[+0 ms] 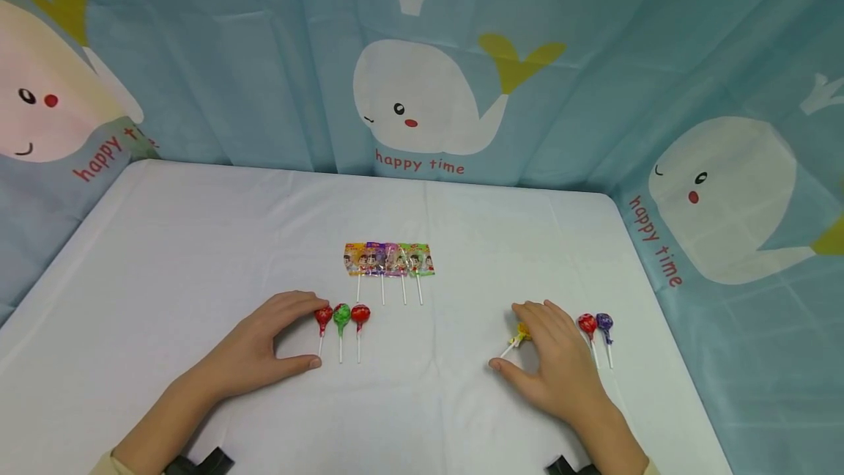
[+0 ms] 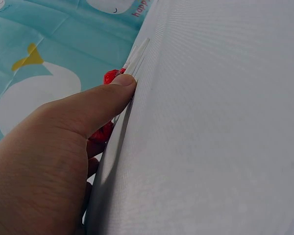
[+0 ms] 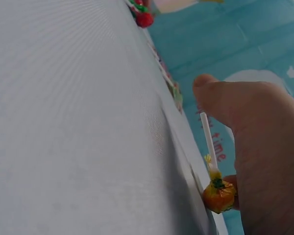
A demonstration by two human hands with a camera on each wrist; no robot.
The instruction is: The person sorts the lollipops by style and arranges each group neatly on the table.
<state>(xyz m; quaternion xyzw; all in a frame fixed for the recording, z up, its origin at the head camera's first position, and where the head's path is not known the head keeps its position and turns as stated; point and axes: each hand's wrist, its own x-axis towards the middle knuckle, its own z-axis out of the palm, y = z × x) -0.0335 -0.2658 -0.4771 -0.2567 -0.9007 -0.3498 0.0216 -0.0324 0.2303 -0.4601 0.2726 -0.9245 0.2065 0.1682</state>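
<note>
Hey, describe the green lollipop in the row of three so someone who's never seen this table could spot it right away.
On the white table, find the person's left hand. Beside it lies a row of three round-headed lollipops. Yours is the green lollipop in the middle, its colour setting it apart from the left red lollipop and right red lollipop.

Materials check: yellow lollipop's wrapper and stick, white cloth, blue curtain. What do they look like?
Wrapper: probably thin plastic film, shiny; crinkled and gathered at the neck.
Stick: smooth, white; plastic or rolled paper, can't tell.
Cloth: likely woven fabric, matte; fine ribbing, soft creases.
Curtain: smooth fabric, maybe synthetic; soft folds, printed whales.
</note>
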